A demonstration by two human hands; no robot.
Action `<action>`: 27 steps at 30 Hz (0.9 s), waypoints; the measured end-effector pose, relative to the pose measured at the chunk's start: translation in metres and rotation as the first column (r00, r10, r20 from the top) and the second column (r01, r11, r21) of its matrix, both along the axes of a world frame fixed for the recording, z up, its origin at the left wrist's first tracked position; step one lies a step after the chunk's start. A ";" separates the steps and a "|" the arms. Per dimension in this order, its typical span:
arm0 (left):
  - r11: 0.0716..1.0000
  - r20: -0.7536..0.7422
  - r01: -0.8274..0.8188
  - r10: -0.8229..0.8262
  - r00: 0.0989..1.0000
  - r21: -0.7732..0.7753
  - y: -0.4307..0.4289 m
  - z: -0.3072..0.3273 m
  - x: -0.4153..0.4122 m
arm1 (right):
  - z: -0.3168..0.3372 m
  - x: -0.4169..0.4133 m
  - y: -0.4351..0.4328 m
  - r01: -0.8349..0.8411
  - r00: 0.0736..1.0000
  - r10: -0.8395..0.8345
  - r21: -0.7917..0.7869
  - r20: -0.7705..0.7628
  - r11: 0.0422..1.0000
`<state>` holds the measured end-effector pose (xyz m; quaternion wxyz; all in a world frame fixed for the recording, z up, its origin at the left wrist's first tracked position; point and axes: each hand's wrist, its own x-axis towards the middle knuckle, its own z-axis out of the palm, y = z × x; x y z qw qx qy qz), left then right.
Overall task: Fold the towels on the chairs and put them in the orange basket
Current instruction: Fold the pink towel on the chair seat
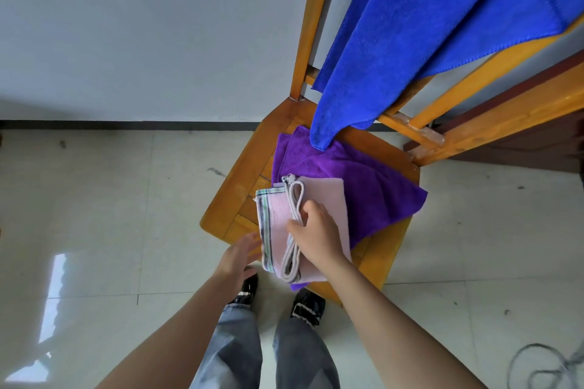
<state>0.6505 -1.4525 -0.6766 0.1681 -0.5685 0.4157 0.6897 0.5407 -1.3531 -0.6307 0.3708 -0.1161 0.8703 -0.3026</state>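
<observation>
Grey-jeaned legs (234, 350) and two bare forearms fill the foreground, so straight to the work: the right hand (316, 237) is curled down on the folded pink terry towel (325, 196) with the striped hem, thumb and fingers pinching the pale grey cord loop (295, 199) that lies on top of it. The left hand (240, 254) hovers relaxed, fingers straight, right at that striped edge; touching or just shy, I can't call it, it's blurred. The pink towel sits on a folded purple microfibre towel (363, 180), both on the seat of the yellow wooden chair (234, 196), the pink one's near corner right at the front edge. By my reckoning, two are folded and none delivered: the orange basket is nowhere in sight, and the big blue microfibre towel (426, 25) hangs unfolded over the chair back, its lower corner dangling down to the purple one. Room to move? Pale tiled floor (94, 215) lies open on the left up to the white wall; on the right a dark brown wooden panel (537, 142) crowds the chair, and a grey cable (543, 366) coils on the tiles well off to that side.
</observation>
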 end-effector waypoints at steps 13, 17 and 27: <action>0.626 0.213 0.598 -0.580 0.786 -0.502 0.002 -0.006 0.008 | -0.031 0.009 0.074 -0.431 0.654 0.602 0.428 -0.458 0.795; -0.183 0.477 0.667 -0.830 0.289 -0.722 0.014 -0.013 0.008 | -0.045 0.010 0.102 -0.615 0.522 0.760 0.446 -0.388 0.650; -0.390 0.572 0.776 -0.819 -0.047 -0.495 0.050 -0.031 0.011 | -0.077 0.018 0.107 -0.580 0.559 0.688 0.374 -0.463 0.723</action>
